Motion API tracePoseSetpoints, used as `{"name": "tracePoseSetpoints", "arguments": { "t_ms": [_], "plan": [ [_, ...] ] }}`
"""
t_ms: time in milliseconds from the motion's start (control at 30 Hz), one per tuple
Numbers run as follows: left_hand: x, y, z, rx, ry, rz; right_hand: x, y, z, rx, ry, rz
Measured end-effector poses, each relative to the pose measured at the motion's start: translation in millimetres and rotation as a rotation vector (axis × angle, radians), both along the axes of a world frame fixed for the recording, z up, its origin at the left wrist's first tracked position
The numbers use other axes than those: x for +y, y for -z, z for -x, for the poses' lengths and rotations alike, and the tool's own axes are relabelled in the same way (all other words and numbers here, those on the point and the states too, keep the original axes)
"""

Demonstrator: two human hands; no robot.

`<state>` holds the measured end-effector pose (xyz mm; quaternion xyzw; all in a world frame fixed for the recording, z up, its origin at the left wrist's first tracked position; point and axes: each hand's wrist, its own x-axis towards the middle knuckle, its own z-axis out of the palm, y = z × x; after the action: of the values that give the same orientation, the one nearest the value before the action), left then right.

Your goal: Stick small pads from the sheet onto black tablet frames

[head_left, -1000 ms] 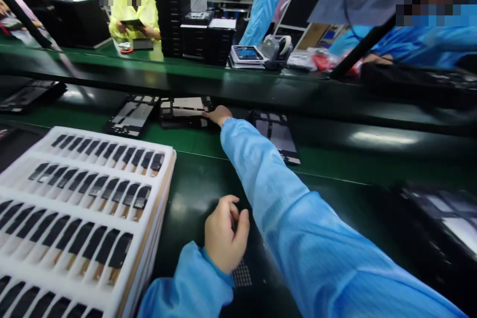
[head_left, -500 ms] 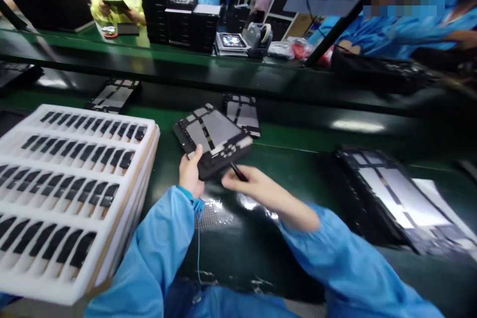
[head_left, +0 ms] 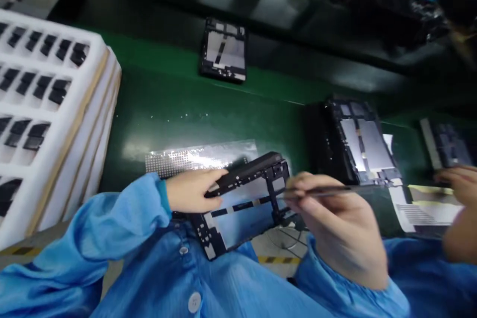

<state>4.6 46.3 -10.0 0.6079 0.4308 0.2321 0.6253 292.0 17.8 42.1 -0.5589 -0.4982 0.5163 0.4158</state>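
Note:
My left hand (head_left: pixel 194 191) grips the side of an opened black tablet (head_left: pixel 244 213), thumb and fingers on either side of its edge. The tablet tilts at the front edge of the bench, close to my body, its silver inner plates and dark flex strip facing up. In my right hand (head_left: pixel 335 223) is a thin dark tool (head_left: pixel 331 190), probably tweezers, pinched between thumb and fingers at the tablet's right end. Motion blurs its tip, so I cannot tell whether it touches the tablet. Behind the tablet lies a clear sheet (head_left: pixel 201 155) with rows of small dots.
White foam trays (head_left: pixel 87 94) of small black parts are stacked at left. Another opened tablet (head_left: pixel 224 52) lies farther back. More tablets are stacked (head_left: pixel 367 144) at right, near printed paper (head_left: pixel 428 213). Another person's hand (head_left: pixel 460 186) reaches in at far right.
The view has tipped downward. The tablet has come nearer my body and turned, its inside still facing up. My right hand has moved from its near edge to its right end.

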Motion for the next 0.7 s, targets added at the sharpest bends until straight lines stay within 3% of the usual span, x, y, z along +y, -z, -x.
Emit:
{"name": "tracePoseSetpoints", "arguments": {
  "t_ms": [133, 267, 333, 433, 700],
  "plan": [
    [36, -15.6, 43, 0.328, -0.099, -0.283, 55, 27.4, 66, -0.061, -0.435, -0.208],
    [58, 0.5, 69, 0.501, 0.025, -0.294, 92, 70.5, 105, -0.191, -0.707, -0.219],
    [59, 13.1, 68, 0.549, 0.070, -0.272, 97, 84.0, 110, -0.200, -0.739, -0.206],
    [59, 21.4, 61, 0.607, 0.127, -0.255, 97, 87.7, 108, -0.192, -0.733, -0.166],
    [65, 6.5, 53, 0.764, 0.227, -0.230, 96, 76.5, 108, -0.296, -0.763, -0.201]
  ]
}}
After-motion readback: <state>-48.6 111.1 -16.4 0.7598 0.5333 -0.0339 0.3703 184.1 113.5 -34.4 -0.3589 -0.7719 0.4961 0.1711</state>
